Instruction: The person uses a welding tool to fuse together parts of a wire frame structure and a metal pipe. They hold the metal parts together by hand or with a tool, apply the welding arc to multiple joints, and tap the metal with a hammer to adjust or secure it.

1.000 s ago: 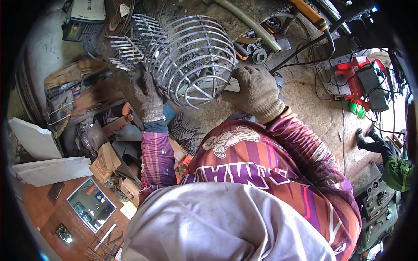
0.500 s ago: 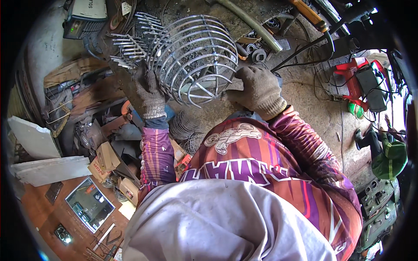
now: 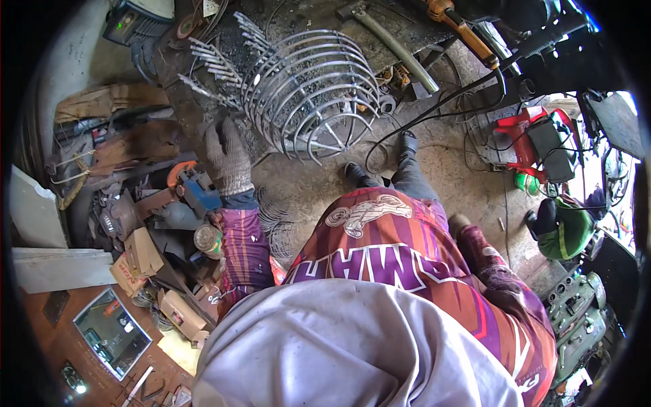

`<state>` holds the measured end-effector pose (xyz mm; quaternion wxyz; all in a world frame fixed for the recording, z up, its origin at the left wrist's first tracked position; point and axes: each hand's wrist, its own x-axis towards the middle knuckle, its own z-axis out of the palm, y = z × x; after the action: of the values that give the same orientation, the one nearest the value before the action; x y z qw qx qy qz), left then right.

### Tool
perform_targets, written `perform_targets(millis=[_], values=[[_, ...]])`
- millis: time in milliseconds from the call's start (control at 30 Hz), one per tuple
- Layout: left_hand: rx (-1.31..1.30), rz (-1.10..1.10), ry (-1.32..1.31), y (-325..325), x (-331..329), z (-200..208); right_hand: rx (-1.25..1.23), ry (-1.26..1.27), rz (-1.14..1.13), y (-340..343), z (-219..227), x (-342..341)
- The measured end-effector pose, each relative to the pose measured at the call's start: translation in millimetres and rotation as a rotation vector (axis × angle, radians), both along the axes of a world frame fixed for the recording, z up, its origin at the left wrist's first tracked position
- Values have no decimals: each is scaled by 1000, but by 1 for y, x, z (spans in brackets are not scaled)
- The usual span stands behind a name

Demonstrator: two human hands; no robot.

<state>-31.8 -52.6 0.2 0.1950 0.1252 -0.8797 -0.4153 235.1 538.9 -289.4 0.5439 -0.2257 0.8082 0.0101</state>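
A round cage of bent metal rods (image 3: 312, 102) rests on the dark, grimy worktop, with rows of short rod ends sticking out on its left. My left hand (image 3: 229, 159), in a knitted work glove, is by the worktop's edge just left of the cage. Its fingers are stretched out and it holds nothing I can see. My right hand (image 3: 460, 225) is down beside my body on the right; only a bit of glove shows, and its fingers are hidden. Neither hand appears to touch the cage.
A hammer with a pipe handle (image 3: 400, 51) and an orange-handled tool (image 3: 468, 37) lie beyond the cage. Black cables (image 3: 441, 112) run right toward a red plastic stool (image 3: 522, 159). Left are a blue power tool (image 3: 198, 192) and cardboard boxes (image 3: 180, 311). Coiled wire (image 3: 272, 227) lies by my left forearm.
My right hand has left the cage's right side and dropped back beside my body. My left hand has come slightly away from the cage, fingers now straighter. The cage looks tilted slightly differently.
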Motion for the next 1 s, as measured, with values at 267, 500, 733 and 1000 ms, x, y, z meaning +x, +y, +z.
perform_targets(millis=[267, 500, 733, 1000], values=[[-237, -47, 159, -2, 5, -11, 149, -81, -1072, -13, 62, 17], [-344, -7, 296, 12, 13, 10, -24, 42, -1136, -65, 82, -47], [-266, 46, 444, 8, 11, -1, -6, 54, -1097, -61, 85, -47], [-187, 80, 363, 6, 22, -1, -175, 821, -1056, -89, 147, -122]])
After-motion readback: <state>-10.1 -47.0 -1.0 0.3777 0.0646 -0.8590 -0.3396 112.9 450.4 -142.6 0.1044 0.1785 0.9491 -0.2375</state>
